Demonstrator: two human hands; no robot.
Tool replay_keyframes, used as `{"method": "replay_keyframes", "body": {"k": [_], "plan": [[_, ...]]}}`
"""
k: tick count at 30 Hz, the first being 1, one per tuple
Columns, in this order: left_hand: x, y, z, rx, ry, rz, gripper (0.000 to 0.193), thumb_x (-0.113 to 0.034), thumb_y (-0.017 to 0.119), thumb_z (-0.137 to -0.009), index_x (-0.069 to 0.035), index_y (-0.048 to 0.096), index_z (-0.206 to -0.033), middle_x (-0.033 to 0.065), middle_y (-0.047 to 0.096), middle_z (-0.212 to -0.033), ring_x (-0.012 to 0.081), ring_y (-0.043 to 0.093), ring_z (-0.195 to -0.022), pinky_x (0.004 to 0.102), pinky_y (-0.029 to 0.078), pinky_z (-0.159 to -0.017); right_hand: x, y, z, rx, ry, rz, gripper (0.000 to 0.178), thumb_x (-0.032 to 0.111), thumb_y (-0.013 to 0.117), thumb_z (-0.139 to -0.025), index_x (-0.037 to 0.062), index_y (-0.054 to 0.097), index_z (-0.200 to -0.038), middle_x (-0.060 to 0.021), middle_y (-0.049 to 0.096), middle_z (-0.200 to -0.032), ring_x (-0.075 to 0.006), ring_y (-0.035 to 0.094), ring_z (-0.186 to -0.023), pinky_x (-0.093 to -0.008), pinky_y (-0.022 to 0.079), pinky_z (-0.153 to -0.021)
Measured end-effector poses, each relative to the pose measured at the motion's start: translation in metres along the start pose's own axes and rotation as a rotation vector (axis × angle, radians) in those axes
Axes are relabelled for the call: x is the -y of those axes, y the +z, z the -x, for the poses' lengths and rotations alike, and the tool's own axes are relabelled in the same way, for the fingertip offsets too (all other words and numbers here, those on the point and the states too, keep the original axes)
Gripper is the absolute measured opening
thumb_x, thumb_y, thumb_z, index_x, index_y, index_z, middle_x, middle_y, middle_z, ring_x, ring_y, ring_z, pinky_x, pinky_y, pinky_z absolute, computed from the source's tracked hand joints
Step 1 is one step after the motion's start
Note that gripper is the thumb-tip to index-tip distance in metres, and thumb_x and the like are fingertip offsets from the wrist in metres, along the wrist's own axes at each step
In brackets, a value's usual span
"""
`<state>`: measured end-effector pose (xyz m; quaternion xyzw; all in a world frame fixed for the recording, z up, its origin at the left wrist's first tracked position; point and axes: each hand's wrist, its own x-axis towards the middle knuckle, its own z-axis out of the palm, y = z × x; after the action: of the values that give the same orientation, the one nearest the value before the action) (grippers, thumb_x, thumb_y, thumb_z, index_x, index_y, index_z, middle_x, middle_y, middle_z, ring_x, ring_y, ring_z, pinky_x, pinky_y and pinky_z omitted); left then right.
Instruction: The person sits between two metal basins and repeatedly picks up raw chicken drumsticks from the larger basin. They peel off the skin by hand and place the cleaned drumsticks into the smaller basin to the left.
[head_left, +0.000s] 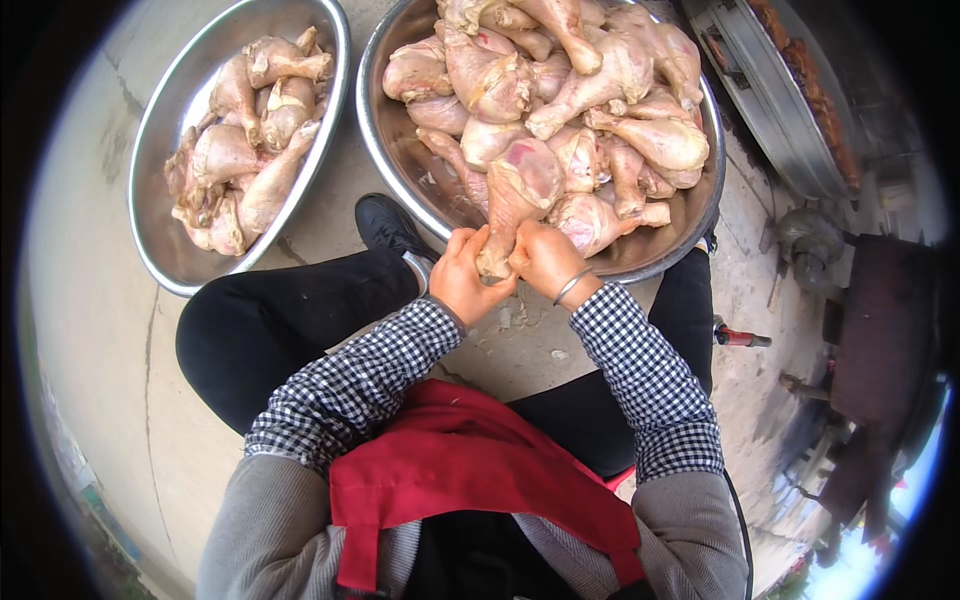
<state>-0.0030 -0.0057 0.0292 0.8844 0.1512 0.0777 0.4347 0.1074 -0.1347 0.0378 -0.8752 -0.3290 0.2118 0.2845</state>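
1. Fingers (463, 243) of both hands closed on one drumstick (523, 190), thin end pinched between them.
2. Left hand (466, 277) grips from the 9 o'clock side, right hand (552, 260) from the 3 o'clock side; hands close together.
3. Drumstick points to 12 o'clock from the hands, thick end over the big bowl (402, 158); cannot tell if it touches the pile (600, 75).
4. Big bowl: 12 to 1 o'clock, heaped with raw drumsticks.
5. Small bowl (160, 245): 10 o'clock, oval-looking, metal, smaller heap (228, 152) inside.
6. Shoe (385, 222): black, 10 o'clock, between the bowls and near side.
7. Metal pan (765, 85): 2 o'clock, browned pieces (810, 85) in it.
8. Red tool (742, 338): 3 to 4 o'clock, on the ground.
9. Apron (470, 465): red, 6 o'clock; checked sleeves at 8 and 4; bangle (573, 286) on right wrist.
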Motion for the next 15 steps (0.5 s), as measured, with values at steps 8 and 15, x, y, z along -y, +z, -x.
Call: {"method": "replay_keyframes", "body": {"k": [8, 15], "plan": [[0.002, 0.002, 0.0, -0.053, 0.056, -0.018, 0.068, -0.028, 0.081, -0.066, 0.003, 0.055, -0.122, 0.0142, 0.056, -0.11, 0.031, 0.064, -0.092, 0.0372, 0.054, -0.078, 0.001, -0.009, -0.001, 0.015, -0.2, -0.364, 0.016, 0.006, 0.065, -0.079, 0.0016, 0.065, -0.093, -0.015, 0.064, -0.078, -0.0302, 0.064, -0.071, -0.0377, 0.052, -0.064], [0.001, 0.0, 0.001, -0.034, 0.07, -0.041, 0.069, -0.026, 0.08, -0.065, 0.003, 0.056, -0.122, 0.0138, 0.055, -0.11, 0.0315, 0.064, -0.091, 0.0374, 0.054, -0.077, 0.01, -0.011, -0.005, 0.026, -0.341, 0.044, 0.014, 0.012, 0.061, -0.081, -0.0005, 0.062, -0.086, -0.0174, 0.063, -0.081, -0.0357, 0.062, -0.073, -0.0429, 0.051, -0.066]]}}
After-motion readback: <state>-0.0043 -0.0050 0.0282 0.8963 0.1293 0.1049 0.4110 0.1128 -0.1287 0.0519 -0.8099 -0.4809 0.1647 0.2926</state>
